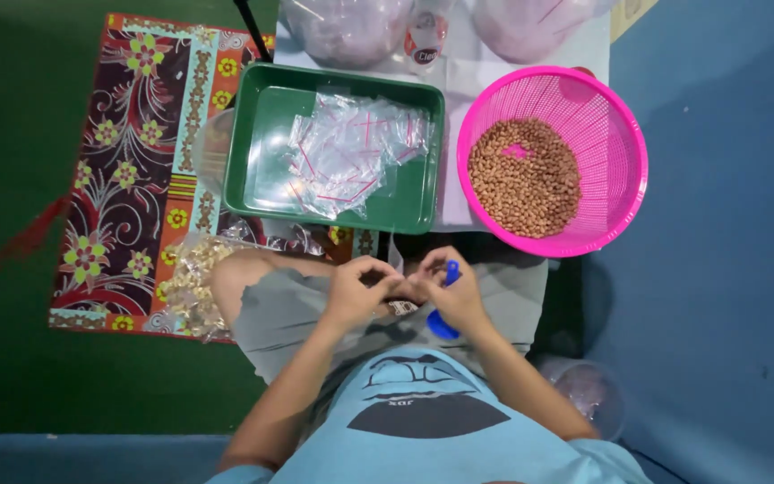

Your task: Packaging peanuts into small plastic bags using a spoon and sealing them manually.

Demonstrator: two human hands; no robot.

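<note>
Both hands meet over the lap: the left hand (pixel 357 291) has its grip pinched together on a small item too hidden to identify, touching the right hand (pixel 452 294), whose grip is clamped on a blue scoop (pixel 445 305). Just ahead of the knees lies a green tray (pixel 262 152) holding small clear plastic bags (pixel 351 152), with a pink basket (pixel 615 134) of peanuts (pixel 523 177) beside it on the right, and a patterned mat (pixel 127 170) to the left.

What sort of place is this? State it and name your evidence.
Probably a home floor used for packing nuts by hand: a patterned floral mat, a round pink plastic basket of brown nuts, a green rectangular tray of small clear bags.
</note>
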